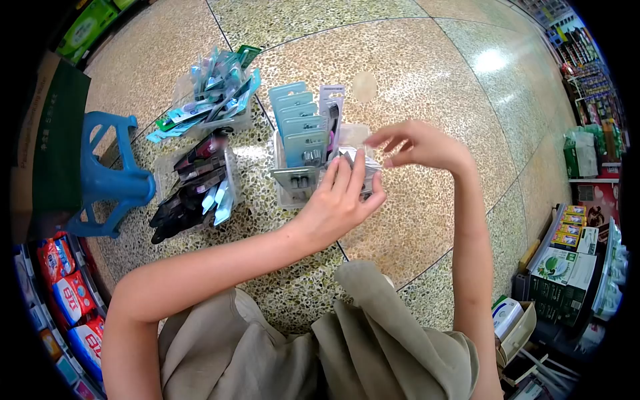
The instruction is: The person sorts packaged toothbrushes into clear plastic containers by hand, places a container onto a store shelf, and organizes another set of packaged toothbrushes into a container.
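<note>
A clear plastic bin (288,197) stands on the floor before me. Several light-blue hanging cards (305,142) stand upright in its left part, with small dark items on them too small to name. Beside them rises a lilac card (332,100) bearing a slim black and pink item. My left hand (339,195) reaches across the bin's front right, fingers stretched out, fingertips touching small packs inside; the ends of those packs are hidden under it. Just right of the bin, my right hand (423,148) hovers with fingers bent and apart, nothing seen in them.
To the left stand a clear bin of blue-carded packs (213,93) and another of black packs (197,183). A blue stool (117,180) carries a large carton (50,140). Shelves with red packets (73,297) and boxed goods (563,280) flank me.
</note>
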Motion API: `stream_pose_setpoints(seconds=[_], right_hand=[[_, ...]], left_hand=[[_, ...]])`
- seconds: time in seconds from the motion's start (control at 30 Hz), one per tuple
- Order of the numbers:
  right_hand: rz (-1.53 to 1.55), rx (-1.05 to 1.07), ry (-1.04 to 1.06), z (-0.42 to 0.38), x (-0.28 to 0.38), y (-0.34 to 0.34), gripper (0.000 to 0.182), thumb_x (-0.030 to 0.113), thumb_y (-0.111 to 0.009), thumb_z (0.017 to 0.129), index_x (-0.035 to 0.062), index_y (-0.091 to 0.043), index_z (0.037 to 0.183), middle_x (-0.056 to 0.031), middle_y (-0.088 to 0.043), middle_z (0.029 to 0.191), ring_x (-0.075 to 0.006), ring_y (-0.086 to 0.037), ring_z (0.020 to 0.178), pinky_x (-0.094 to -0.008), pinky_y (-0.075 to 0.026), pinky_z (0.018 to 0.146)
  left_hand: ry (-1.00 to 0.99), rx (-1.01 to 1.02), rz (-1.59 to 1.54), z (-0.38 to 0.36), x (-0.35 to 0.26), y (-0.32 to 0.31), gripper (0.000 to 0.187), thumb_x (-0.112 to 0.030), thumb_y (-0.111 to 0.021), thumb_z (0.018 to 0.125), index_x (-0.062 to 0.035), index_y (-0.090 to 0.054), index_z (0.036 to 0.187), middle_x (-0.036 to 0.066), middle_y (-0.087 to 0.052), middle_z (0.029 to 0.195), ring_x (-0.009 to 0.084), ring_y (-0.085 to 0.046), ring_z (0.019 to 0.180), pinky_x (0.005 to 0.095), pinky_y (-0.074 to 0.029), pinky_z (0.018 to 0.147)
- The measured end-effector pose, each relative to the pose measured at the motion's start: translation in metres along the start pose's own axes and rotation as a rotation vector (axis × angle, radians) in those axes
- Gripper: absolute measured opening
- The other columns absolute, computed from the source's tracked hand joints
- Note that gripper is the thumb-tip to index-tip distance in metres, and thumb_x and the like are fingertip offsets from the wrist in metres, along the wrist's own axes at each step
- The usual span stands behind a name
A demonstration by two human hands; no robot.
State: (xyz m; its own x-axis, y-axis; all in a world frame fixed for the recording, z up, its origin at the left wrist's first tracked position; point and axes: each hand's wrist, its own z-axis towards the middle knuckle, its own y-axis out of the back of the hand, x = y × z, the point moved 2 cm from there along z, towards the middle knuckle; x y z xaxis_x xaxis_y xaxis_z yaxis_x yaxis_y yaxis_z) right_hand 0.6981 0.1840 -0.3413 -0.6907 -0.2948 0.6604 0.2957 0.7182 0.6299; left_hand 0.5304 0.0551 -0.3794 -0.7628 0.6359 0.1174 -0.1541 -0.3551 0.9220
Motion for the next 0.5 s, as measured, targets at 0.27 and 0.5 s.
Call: stream_pose_setpoints(seconds=[0.27,0.5], right_hand=[[0.291,-0.090,0.041,0.001,-0.019,-0.021,0.022,0.014,-0.068,0.087,0.0041,-0.073,0.106,-0.0093,-0.073,0.098,-0.0154,-0.067,0.089,-0.0315,-0.053,0.079],[0.272,-0.566,0.059,0.016,-0.017,-0.016,0.017,0.014,-0.061,0.092,0.0018,-0.073,0.097,-0.0088,-0.072,0.086,-0.0150,-0.067,0.076,-0.0285,-0.053,0.067]], left_hand=[[0.001,0.004,0.012,0.000,-0.002,0.000,0.038,-0.012,-0.055,0.083,-0.0052,-0.051,0.120,0.035,-0.049,0.131,0.0378,-0.061,0.103,0.0452,-0.048,0.097],[0.004,-0.014,-0.001,-0.002,-0.001,0.001,0.037,-0.012,-0.056,0.082,-0.0056,-0.051,0.119,0.035,-0.049,0.131,0.0375,-0.061,0.102,0.0451,-0.049,0.096]])
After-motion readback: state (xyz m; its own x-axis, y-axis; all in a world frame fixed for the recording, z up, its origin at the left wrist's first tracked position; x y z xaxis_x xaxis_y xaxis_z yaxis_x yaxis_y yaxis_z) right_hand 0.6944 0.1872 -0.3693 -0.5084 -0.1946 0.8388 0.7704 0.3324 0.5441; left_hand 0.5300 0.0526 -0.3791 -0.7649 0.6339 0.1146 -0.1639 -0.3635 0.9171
